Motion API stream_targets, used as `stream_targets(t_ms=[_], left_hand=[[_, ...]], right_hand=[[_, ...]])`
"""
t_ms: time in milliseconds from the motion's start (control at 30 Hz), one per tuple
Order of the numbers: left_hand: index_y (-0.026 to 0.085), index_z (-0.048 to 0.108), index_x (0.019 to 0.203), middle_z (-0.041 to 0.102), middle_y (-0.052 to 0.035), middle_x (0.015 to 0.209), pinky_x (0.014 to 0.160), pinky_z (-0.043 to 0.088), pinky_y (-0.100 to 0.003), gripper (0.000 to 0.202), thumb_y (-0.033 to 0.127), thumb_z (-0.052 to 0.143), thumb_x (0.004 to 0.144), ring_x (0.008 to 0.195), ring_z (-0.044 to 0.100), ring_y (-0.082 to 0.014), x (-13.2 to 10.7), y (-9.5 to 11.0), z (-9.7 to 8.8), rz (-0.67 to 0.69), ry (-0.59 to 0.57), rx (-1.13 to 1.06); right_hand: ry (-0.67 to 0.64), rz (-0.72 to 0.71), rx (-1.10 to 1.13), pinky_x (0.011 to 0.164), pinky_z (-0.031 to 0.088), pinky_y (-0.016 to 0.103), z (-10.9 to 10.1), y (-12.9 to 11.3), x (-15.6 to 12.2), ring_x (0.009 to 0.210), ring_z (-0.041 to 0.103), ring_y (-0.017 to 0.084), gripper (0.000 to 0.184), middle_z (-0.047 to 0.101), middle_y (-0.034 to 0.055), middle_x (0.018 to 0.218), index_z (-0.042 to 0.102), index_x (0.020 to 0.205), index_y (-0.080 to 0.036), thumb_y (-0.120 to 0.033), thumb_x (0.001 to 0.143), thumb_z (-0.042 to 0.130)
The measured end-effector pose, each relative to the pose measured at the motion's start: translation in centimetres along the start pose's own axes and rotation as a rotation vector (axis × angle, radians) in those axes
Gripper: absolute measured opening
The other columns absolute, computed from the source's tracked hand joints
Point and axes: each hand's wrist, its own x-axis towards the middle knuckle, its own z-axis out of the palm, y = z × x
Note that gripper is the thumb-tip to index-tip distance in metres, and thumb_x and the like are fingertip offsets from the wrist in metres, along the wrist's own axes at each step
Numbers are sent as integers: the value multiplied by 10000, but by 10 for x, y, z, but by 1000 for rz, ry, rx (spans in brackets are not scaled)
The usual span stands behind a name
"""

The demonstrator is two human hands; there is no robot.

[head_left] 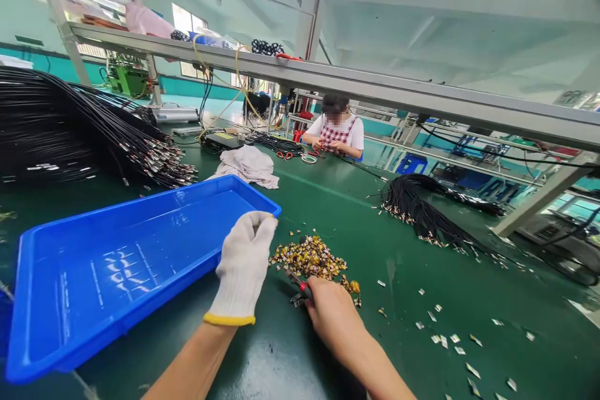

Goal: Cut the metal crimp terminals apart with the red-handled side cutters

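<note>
My left hand (244, 265), in a white knit glove with a yellow cuff, grips the near right rim of an empty blue plastic tray (117, 262) that is tilted up on the green table. My bare right hand (328, 309) is closed around a small red-handled tool (300, 287), its tip at the edge of a heap of small gold and brown parts (312, 256) just right of the tray.
A thick bundle of black cables with metal ends (94, 137) lies at the left, another bundle (431, 212) at the right. A grey cloth (248, 165) lies beyond the tray. Small silver scraps (450, 340) dot the table. A co-worker (335, 134) sits at the far end under a metal rail (375, 87).
</note>
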Motion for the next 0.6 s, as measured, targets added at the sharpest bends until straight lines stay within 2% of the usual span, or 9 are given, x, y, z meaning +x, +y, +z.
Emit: stream_targets(t_ms=[100,200,267,333,467,533,600], left_hand=[[237,646,898,699,-3,853,716,416,-294,249,427,520,799,815,613,-188,-2,3,1,-1,-71,36],[245,645,865,692,11,839,722,395,-294,218,400,500,814,809,603,-183,-7,10,0,11,-149,74],[252,651,816,685,26,796,701,380,-288,202,392,506,810,772,597,-176,-12,14,-1,19,-208,96],[260,656,780,678,40,752,661,366,-278,220,400,490,817,725,588,-169,-17,17,-1,38,-319,130],[246,670,776,666,27,729,593,339,-266,314,420,419,846,688,571,-169,-27,16,2,135,-614,162],[229,666,745,642,25,689,561,320,-263,289,403,449,823,650,546,-164,-30,14,5,165,-691,155],[226,659,738,620,35,666,555,312,-258,232,378,491,787,627,522,-155,-32,12,8,161,-719,157]], right_hand=[[6,18,52,697,359,343,-2,2,-1,836,615,304,154,675,192,924,605,833,-130,-56,791,476],[-8,6,196,633,364,281,-10,7,-2,712,585,209,124,645,81,754,543,735,-171,-109,807,463],[-52,-9,322,563,369,236,-20,11,-4,588,535,148,135,563,0,617,488,714,-192,-166,833,429],[-94,-20,438,522,384,212,-32,14,-5,512,487,118,149,483,-48,552,453,732,-204,-244,863,394],[-79,21,714,530,400,217,-50,20,-9,519,451,108,211,453,-57,570,455,733,-198,-367,859,445],[-36,23,773,532,377,221,-55,24,-11,523,433,106,212,455,-56,570,474,722,-191,-362,846,480],[-5,0,755,535,359,225,-57,26,-12,528,424,107,206,458,-57,572,490,730,-187,-352,853,478]])
